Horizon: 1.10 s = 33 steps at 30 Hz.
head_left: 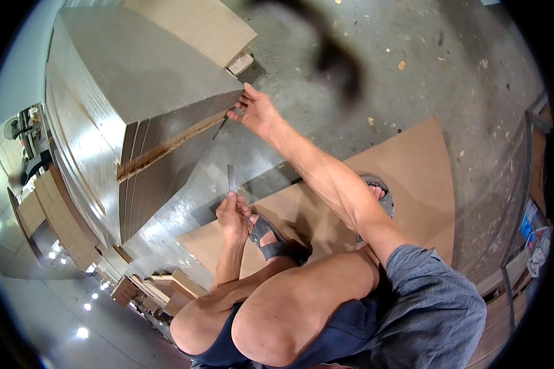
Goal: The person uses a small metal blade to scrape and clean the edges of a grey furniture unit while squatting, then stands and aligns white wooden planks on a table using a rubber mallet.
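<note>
Presently, a grey panel stack (148, 67) is standing in front of the person and to the left, its nearest corner pointing toward the knees. Along its near side, a ragged brown strip (166, 150) is running between the upper and lower grey faces. The right hand (257, 114) is touching the far right corner of the stack, thumb and fingers bent about the edge; whether they are pinching it cannot be determined. The left hand (231, 215) is gripping a thin metal blade (231, 177) between closed fingers, the blade pointing upward, to the right of the stack and apart from it. Beyond the stack, a tan board (197, 31) is lying close to it. Right of the stack, a brown cardboard sheet (412, 160) is covering part of the stained concrete floor (406, 80), and two dark sandals (276, 248) are resting on the sheet. Below the stack, toward the lower left, several boards (172, 286) are lying piled. Above and right of the stack, a dark blurred object (341, 67) is crossing the view; its nature cannot be determined.
</note>
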Motion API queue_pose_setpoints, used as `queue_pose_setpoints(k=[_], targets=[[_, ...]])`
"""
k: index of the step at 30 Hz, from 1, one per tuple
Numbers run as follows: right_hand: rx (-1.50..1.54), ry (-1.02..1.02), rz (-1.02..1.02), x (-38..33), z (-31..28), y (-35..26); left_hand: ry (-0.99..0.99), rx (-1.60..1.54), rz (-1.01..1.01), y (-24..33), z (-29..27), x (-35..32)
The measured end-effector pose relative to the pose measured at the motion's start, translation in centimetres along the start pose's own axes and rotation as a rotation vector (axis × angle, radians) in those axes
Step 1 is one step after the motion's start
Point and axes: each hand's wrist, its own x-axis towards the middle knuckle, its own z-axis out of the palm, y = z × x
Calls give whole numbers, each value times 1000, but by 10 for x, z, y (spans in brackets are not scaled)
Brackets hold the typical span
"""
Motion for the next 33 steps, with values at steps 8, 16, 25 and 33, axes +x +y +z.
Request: queue_pose_setpoints(k=[8, 16, 25, 33], targets=[[-671, 23, -94, -42, -23, -25, -259, -23, 198, 22, 31, 37], [-1003, -181, -376, -63, 3, -47, -568, 115, 204, 74, 110, 79], [-1206, -120, -688, -38, 11, -44, -545, -12, 222, 67, 119, 121], [-1192, -15, -661, -19, -8, -43, -439, 35, 239, 49, 123, 137]])
